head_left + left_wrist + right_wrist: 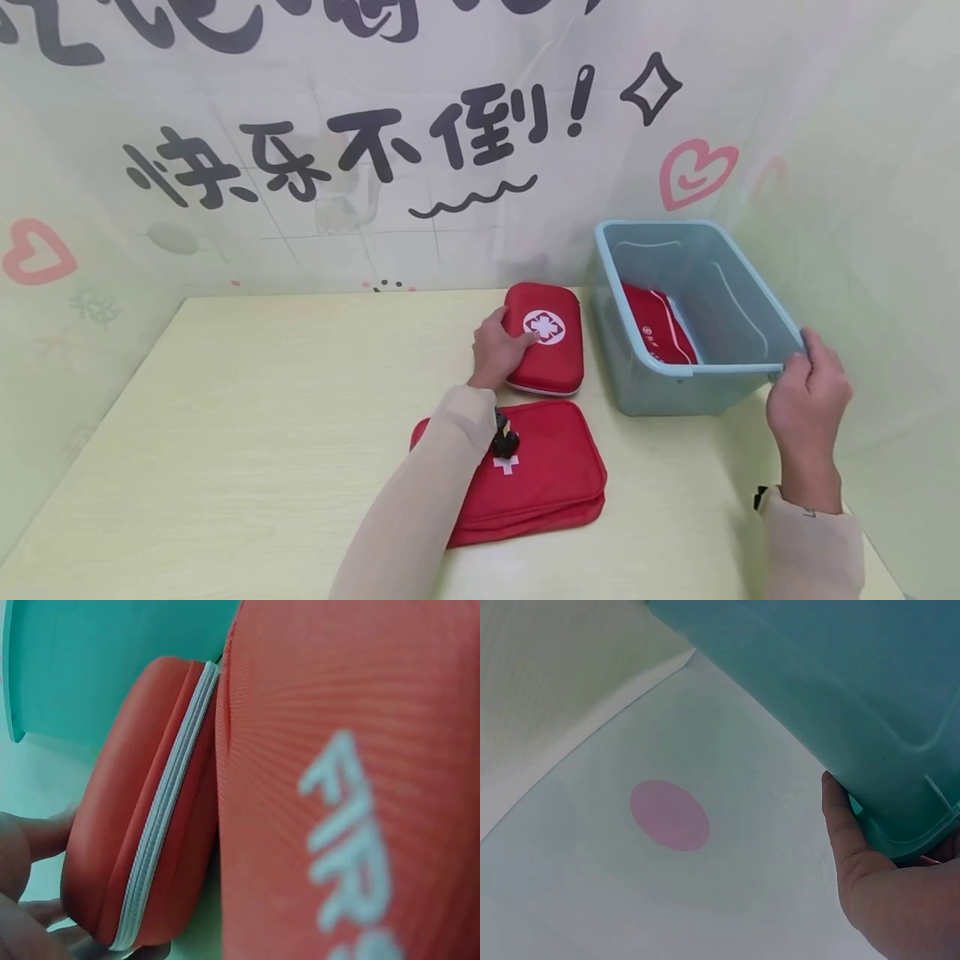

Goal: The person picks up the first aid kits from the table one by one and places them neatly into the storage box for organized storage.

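My left hand (497, 350) grips the left side of a small red hard-shell first-aid case (558, 358). Its thumb lies on the top near the white cross emblem, and in the left wrist view the fingers (52, 934) reach the lower end of the zipped case (112, 817). At the right, my right hand (810, 396) holds the front right corner of a blue-green plastic bin (660, 392) by its rim. Inside that bin lies a red pouch (654, 325) with white print.
Below the left forearm, flat red first-aid bags (540, 467) with a white cross lie stacked on the pale wooden table (247, 433). A printed wall sheet (450, 242) hangs behind the table, and another sheet borders its right side.
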`<state>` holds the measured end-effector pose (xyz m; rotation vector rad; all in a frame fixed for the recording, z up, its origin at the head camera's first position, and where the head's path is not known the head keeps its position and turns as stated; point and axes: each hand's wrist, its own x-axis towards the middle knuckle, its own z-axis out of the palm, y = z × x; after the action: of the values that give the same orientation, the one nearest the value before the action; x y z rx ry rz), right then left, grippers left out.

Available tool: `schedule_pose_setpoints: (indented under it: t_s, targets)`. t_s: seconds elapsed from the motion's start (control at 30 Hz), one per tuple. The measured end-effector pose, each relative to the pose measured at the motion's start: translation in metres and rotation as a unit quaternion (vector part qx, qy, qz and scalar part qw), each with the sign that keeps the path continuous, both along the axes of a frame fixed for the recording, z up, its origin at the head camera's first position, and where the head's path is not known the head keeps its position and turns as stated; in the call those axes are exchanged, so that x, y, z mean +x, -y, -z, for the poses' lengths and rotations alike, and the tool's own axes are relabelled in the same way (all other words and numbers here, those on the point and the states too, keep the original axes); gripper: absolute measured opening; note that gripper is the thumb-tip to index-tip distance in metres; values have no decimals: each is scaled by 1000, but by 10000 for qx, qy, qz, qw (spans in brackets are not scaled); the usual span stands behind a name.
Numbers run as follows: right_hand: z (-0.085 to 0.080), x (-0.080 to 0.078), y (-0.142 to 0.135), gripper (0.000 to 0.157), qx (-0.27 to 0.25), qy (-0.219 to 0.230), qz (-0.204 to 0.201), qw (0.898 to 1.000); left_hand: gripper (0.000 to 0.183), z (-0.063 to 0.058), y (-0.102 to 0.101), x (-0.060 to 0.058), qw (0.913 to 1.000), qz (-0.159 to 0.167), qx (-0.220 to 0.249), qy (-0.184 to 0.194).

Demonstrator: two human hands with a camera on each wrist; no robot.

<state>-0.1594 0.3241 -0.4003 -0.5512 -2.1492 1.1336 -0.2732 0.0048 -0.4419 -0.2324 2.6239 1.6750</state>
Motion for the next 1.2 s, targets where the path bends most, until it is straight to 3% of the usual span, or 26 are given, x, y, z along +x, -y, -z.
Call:
schedule_pose_setpoints:
  t_s: [0.17,0.67,0.93,1.2]
  targets:
    - [-2,1,2,50,5,-14,-10,10000,70,1,2,-2,9999,4,-123,-17]
    - [-3,2,4,50,19,-46,-4,10000,57,-4,2,-2,9991,-407,39,134]
    - [-2,2,4,50,31,-92,14,10000,57,-14,3,-3,9977,-645,189,-54]
    - [0,1,3,50,26,-97,31,9999,57,-28,1,-8,9937,-922,629,-104]
